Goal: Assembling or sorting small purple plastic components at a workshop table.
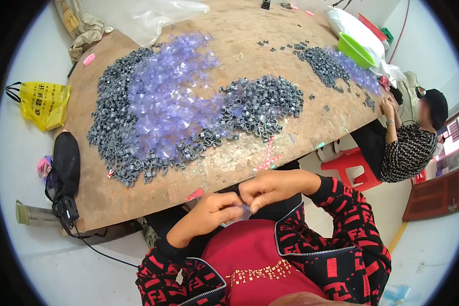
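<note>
In front of my chest, just off the table's near edge, my two hands meet with fingers closed. My left hand (209, 214) pinches a clear, bluish suction cup (239, 216), only partly visible below the fingers. My right hand (273, 187) is bent over the same spot, its thumb and fingertips pressed together; whatever is between them is hidden. Beyond my hands, a heap of clear violet-tinted suction cups (163, 97) lies on the table. Small dark grey plastic clips (112, 109) are piled along its left and front, and another mound of grey clips (265, 104) adjoins it on the right.
A wooden table (260, 51) spans the view. At right, a co-worker (410, 148) sits by smaller heaps of grey clips (322, 66) and a green basin (355, 51). A red stool (352, 168) stands below. Left are a yellow bag (45, 104) and a black cable (99, 255).
</note>
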A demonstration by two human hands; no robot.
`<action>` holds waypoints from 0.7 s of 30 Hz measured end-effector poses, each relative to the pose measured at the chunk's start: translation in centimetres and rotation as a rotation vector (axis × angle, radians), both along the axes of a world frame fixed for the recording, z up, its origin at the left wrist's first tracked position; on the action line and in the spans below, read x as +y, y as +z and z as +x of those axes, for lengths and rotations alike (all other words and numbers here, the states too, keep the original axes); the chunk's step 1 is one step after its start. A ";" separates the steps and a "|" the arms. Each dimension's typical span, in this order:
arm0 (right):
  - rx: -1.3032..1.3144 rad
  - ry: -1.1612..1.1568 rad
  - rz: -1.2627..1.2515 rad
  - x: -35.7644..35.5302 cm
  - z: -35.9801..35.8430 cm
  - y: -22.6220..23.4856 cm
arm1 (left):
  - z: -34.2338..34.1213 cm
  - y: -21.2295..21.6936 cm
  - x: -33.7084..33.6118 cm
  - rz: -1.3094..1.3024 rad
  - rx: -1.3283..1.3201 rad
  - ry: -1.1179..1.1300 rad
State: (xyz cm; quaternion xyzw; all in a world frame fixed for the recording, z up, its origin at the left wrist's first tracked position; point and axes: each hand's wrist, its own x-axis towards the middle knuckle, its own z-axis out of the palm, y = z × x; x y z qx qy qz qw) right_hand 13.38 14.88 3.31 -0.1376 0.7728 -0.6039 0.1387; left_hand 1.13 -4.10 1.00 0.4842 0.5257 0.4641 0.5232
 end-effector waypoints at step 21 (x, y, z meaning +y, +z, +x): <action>-0.111 0.109 -0.164 -0.2 0.4 -2.3 | 0.3 0.6 -0.1 -0.042 -0.103 -0.045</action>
